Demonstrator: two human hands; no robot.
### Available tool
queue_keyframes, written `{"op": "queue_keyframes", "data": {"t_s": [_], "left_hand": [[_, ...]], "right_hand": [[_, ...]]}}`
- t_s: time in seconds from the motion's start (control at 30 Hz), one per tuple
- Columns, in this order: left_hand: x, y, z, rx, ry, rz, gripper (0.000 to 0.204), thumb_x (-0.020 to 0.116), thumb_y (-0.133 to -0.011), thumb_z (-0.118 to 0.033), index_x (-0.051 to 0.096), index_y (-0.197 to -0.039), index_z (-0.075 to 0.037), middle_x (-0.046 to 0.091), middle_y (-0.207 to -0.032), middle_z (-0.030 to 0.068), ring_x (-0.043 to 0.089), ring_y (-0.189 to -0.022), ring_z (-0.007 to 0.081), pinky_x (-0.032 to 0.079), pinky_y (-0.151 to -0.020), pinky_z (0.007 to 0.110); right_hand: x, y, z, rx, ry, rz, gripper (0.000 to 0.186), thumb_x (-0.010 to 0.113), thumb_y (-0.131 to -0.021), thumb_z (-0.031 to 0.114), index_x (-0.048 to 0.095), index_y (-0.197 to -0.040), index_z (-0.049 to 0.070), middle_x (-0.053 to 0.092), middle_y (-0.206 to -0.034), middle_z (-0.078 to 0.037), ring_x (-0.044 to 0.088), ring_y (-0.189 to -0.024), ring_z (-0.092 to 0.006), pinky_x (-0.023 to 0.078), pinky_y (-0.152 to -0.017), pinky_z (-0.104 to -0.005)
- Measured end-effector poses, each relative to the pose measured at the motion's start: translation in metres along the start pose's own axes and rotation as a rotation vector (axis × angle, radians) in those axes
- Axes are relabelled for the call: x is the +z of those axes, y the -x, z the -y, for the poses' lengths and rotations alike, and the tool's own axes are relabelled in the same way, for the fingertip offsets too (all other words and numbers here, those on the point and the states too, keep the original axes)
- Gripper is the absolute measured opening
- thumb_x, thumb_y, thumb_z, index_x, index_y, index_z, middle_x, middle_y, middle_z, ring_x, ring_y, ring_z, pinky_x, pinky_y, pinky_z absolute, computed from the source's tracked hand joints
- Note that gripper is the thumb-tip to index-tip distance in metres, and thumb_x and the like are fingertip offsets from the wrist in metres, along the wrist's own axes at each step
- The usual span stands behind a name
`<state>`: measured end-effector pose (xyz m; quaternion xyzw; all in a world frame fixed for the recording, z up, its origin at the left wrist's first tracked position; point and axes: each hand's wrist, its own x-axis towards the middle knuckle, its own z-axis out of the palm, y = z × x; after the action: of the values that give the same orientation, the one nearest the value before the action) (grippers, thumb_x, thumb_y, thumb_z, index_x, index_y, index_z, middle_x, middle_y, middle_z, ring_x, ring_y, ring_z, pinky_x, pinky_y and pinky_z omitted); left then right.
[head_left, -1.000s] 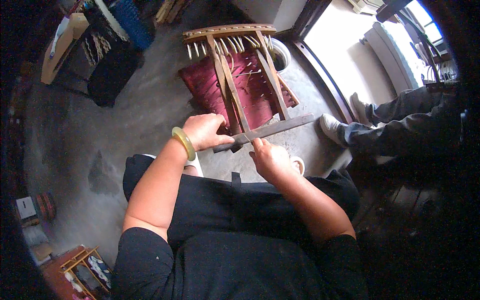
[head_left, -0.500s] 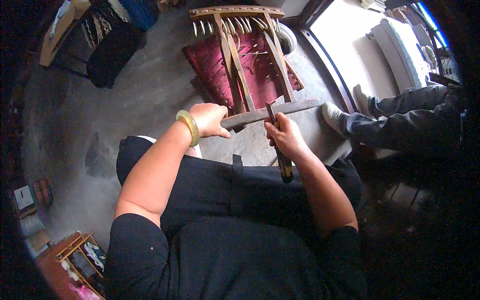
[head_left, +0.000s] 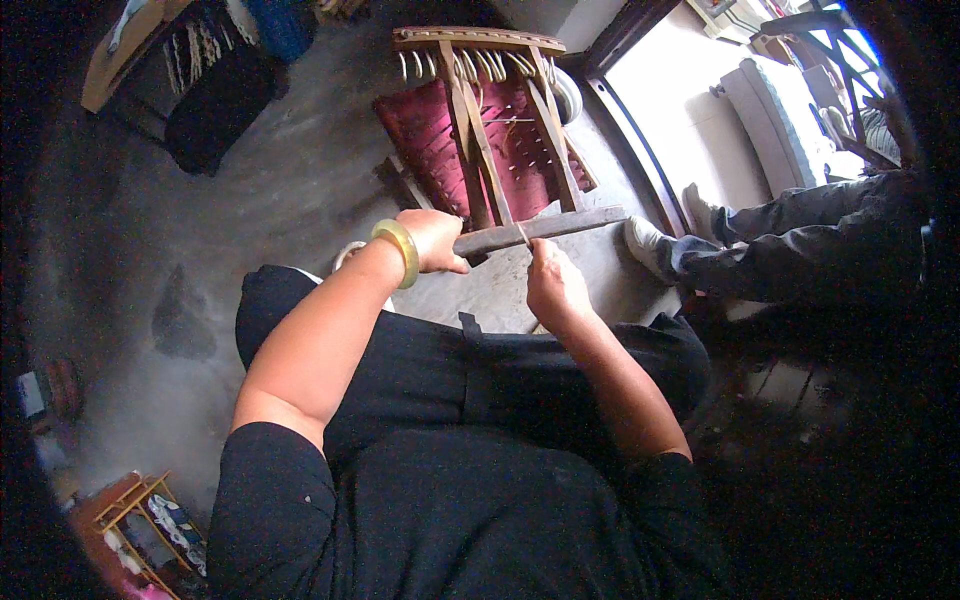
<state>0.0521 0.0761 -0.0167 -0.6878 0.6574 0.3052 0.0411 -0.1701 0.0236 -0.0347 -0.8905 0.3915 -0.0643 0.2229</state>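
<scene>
Concrete floor (head_left: 220,235), wooden frame (head_left: 475,140) — this suggests a workshop.

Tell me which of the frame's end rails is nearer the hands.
The grey rail, with the left hand at its left end; the brown rail, farther off, carries pale loops.

The grey floor (head_left: 300,200) has cloudy marks and a big dark patch (head_left: 180,322) on the left. A wooden frame (head_left: 464,120) with a dark red sheet (head_left: 425,130) is on it in the middle, but I can't tell if the near end touches. A round white tub (head_left: 571,97) sits just behind, and another person's white shoe (head_left: 645,242) rests on the right.
</scene>
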Motion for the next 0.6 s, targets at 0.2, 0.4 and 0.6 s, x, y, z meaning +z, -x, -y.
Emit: {"op": "queue_keyframes", "data": {"t_s": [0.2, 0.4, 0.6], "left_hand": [[0.004, -0.001, -0.007, -0.019, -0.043, -0.062, 0.048, 0.069, -0.067, -0.046, 0.061, -0.091, -0.005, 0.064, -0.088, 0.0163, 0.062, -0.085, 0.0321, 0.049, -0.072, 0.043], [0.017, -0.003, -0.015, 0.024, -0.091, -0.244, 0.044, 0.071, -0.067, -0.04, 0.06, -0.09, -0.004, 0.062, -0.091, 0.0156, 0.062, -0.087, 0.0324, 0.05, -0.074, 0.043], [0.019, -0.012, -0.017, 0.017, -0.114, -0.211, 0.037, 0.069, -0.069, -0.033, 0.06, -0.09, -0.005, 0.061, -0.091, 0.0148, 0.061, -0.089, 0.0321, 0.049, -0.075, 0.043]], "right_hand": [[-0.023, -0.013, -0.005, -0.287, 0.322, -0.15, 0.026, 0.047, -0.076, 0.002, 0.05, -0.102, 0.004, 0.053, -0.09, -0.017, 0.052, -0.086, -0.0334, 0.045, -0.073, -0.0424], [-0.028, -0.027, -0.024, -0.386, 0.325, -0.124, 0.028, 0.047, -0.077, 0.003, 0.05, -0.105, 0.004, 0.052, -0.092, -0.016, 0.051, -0.09, -0.0327, 0.045, -0.075, -0.0417], [-0.026, -0.031, -0.039, -0.306, 0.289, -0.171, 0.029, 0.048, -0.074, -0.002, 0.05, -0.102, 0.005, 0.052, -0.094, -0.016, 0.051, -0.091, -0.0341, 0.046, -0.074, -0.0415]]}}
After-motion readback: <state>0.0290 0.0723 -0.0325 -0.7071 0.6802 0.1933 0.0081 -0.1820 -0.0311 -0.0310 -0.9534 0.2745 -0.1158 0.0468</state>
